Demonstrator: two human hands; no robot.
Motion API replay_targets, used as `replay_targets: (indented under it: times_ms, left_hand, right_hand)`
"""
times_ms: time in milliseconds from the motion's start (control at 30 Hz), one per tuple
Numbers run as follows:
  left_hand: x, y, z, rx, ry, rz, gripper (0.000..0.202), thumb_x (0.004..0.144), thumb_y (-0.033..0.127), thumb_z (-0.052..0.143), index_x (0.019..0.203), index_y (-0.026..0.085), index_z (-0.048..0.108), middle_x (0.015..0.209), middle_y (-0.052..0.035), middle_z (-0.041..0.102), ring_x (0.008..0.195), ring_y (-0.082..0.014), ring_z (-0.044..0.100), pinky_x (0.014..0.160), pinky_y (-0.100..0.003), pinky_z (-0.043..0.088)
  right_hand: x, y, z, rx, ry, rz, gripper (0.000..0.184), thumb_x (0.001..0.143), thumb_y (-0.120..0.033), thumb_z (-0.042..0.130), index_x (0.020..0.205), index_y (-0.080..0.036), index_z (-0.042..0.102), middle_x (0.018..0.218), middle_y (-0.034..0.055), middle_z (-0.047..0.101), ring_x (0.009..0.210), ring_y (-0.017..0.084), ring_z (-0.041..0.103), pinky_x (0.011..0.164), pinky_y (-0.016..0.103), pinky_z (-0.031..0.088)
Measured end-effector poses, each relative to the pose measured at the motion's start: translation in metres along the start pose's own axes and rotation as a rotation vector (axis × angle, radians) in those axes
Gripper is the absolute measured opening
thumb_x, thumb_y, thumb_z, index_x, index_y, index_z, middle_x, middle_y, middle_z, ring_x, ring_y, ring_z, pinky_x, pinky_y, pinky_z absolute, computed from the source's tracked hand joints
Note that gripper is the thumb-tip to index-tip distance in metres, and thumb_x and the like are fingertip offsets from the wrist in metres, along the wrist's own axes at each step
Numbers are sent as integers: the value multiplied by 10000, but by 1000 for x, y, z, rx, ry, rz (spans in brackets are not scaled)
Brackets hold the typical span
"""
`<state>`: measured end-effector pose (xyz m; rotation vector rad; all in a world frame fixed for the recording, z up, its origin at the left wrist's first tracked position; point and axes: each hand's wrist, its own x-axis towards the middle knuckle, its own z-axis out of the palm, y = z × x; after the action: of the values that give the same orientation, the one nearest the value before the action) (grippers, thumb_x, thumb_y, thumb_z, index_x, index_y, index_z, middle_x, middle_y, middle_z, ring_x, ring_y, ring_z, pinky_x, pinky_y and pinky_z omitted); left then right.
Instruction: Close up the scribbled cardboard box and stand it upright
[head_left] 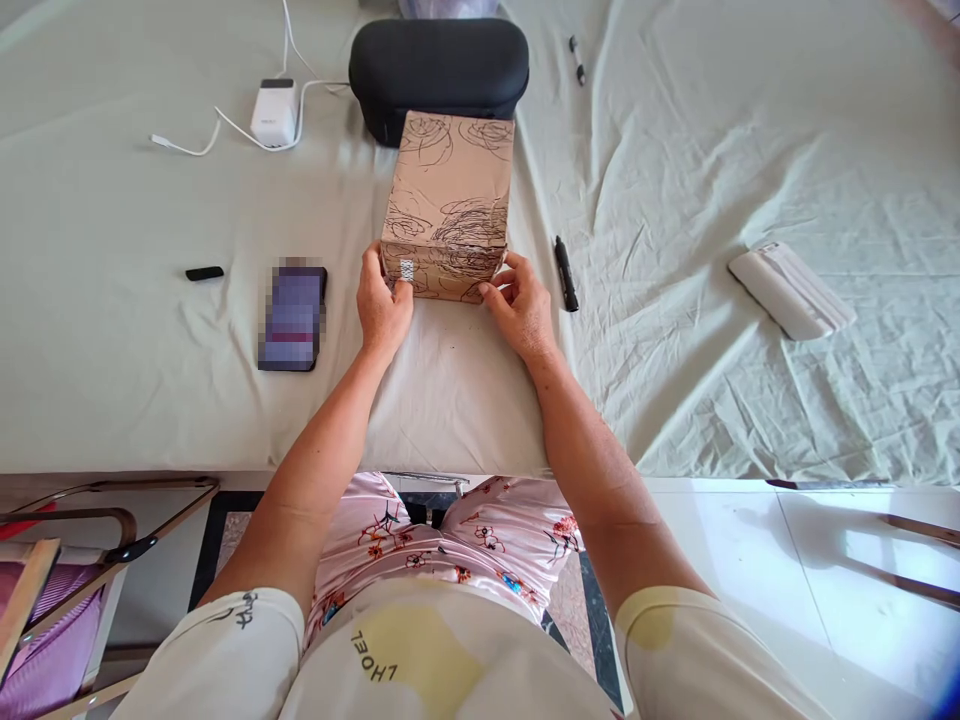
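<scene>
A box wrapped in brown paper with black rose drawings point(448, 200) stands on the pale sheet point(112, 330) in front of me. My left hand point(382, 300) grips its near left corner, thumb pressing beside a small piece of tape on the front face. My right hand point(519, 305) holds the near right corner, fingers curled against the folded paper. Both hands rest low on the sheet at the box's near end.
A black case point(439, 70) lies behind the box. A white charger with cable point(274, 112) sits far left. A phone point(292, 315) and a small black cap point(204, 273) lie left. A black marker point(565, 272) lies right; a white tape dispenser point(791, 290) farther right; another pen point(576, 58) far back.
</scene>
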<state>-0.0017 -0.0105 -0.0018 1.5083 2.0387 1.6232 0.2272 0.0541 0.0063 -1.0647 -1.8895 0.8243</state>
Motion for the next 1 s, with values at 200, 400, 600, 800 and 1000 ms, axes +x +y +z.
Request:
replay_targets:
  times_ms: [200, 400, 600, 800, 1000]
  left_hand:
    - [1, 7, -3, -31, -27, -66, 490, 920, 182, 643, 1390, 242, 517, 1377, -118, 720, 1264, -262, 718, 1142, -414, 573]
    - [2, 7, -4, -40, -25, -57, 502, 887, 139, 639, 1362, 251, 523, 1336, -95, 744, 1214, -244, 732, 1104, -392, 595]
    - [2, 2, -2, -36, -4, -33, 479, 900, 139, 652, 1350, 241, 524, 1311, -86, 751, 1205, -232, 743, 1083, -372, 602]
    - [-1, 0, 2, -50, 17, -26, 628, 789, 21, 583, 1368, 251, 502, 1342, -73, 734, 1241, -223, 729, 1096, -359, 588]
    - [-2, -1, 6, 10, 30, -79, 505, 776, 8, 587, 1240, 208, 573, 1243, -101, 734, 1185, -266, 716, 1059, -403, 592]
  right_hand:
    - [0, -3, -1, 14, 5, 7, 586, 952, -600, 665, 1394, -223, 585, 980, 42, 751, 672, 158, 627, 723, 358, 589]
    - [1, -2, -1, 24, 4, 16, 569, 921, -514, 680, 1401, -224, 582, 980, 35, 757, 670, 161, 631, 713, 348, 581]
    - [1, -3, -1, 14, -12, 20, 572, 936, -526, 669, 1403, -208, 578, 1000, 46, 744, 690, 161, 636, 756, 362, 584]
    - [-1, -7, -3, 23, 4, 22, 565, 925, -524, 659, 1390, -212, 588, 989, 38, 750, 692, 163, 634, 761, 364, 581]
    - [-1, -5, 0, 18, 15, 15, 559, 935, -526, 655, 1394, -215, 590, 983, 42, 748, 683, 165, 627, 739, 368, 583]
